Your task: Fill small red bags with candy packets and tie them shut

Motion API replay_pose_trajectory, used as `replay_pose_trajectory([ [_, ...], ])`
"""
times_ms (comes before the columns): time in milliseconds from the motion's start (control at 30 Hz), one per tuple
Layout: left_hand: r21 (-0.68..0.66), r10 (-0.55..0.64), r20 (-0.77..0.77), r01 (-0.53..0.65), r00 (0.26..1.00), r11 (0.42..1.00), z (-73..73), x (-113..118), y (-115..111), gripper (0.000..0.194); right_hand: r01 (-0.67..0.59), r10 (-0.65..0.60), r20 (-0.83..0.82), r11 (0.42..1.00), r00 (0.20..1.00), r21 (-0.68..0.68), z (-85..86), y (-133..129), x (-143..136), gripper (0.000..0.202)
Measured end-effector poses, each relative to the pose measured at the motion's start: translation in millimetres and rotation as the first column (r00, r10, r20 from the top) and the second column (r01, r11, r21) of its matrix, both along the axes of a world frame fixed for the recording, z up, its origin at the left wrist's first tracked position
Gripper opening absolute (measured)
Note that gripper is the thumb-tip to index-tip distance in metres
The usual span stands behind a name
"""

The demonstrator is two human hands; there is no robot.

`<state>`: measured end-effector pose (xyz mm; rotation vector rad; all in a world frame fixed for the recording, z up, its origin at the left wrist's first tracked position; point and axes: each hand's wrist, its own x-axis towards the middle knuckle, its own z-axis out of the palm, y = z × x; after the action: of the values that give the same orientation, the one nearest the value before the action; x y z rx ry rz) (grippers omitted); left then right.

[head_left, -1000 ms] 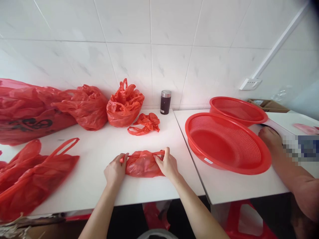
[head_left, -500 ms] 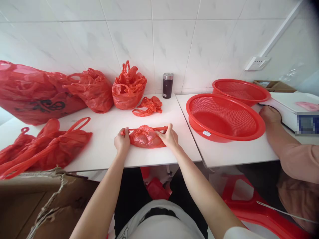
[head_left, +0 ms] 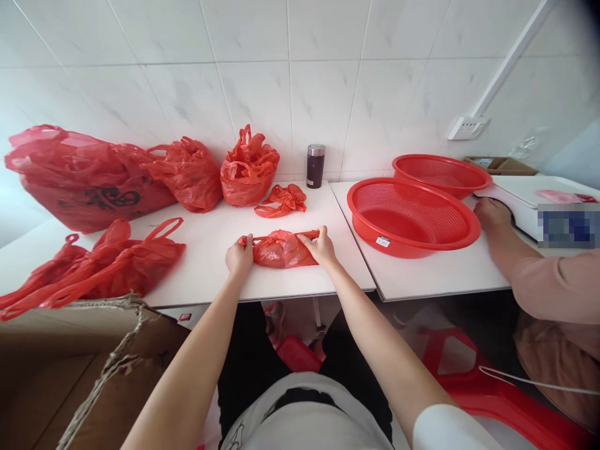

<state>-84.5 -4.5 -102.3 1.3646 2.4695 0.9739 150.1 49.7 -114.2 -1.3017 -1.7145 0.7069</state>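
A small red plastic bag (head_left: 284,251) lies on the white table in front of me, with rounded lumps showing through its thin film. My left hand (head_left: 240,255) is closed round the twisted end at its left. At the opposite end, my right hand (head_left: 323,247) pinches the bag's other twisted end. The top edge is stretched straight between the two hands. Just behind it rests a crumpled red plastic bag (head_left: 288,200), which neither hand touches. What is inside the held bag cannot be made out.
Several filled red bags (head_left: 248,172) line the wall, left of a dark tumbler (head_left: 315,166). More red bags (head_left: 117,262) lie front left, above an open cardboard box (head_left: 60,331). Red colanders (head_left: 412,247) stand right, beside a co-worker's arm (head_left: 504,240) and a white scale (head_left: 525,187).
The camera view has shifted a little, so the whole scene sits differently. Both hands keep their hold on the small bag, whose top edge stays taut.
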Motion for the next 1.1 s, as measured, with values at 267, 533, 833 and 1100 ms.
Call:
replay_pose_trajectory([
  [267,0.000,-0.017,0.019,0.017,1.000,1.000,-1.2,-1.3,1.3,0.031,-0.003,0.002,-0.086,1.000,0.996,-0.014,-0.7,1.4,0.8,0.044],
  [533,0.128,-0.013,0.101,0.000,0.995,0.992,-7.5,-7.1,2.8,0.031,0.015,-0.019,-0.151,0.999,0.988,-0.028,-2.2,2.6,-1.1,0.047],
  [833,0.304,-0.134,-0.096,0.157,0.986,0.940,44.2,15.1,-1.7,0.035,-0.026,0.023,-0.207,1.000,0.978,-0.012,2.6,-0.2,-4.4,0.048],
  [1100,-0.279,-0.611,-0.129,0.563,0.781,0.778,75.0,47.0,14.9,0.028,-0.075,0.056,-0.351,0.996,0.935,-0.038,2.0,-1.5,-2.8,0.057],
])
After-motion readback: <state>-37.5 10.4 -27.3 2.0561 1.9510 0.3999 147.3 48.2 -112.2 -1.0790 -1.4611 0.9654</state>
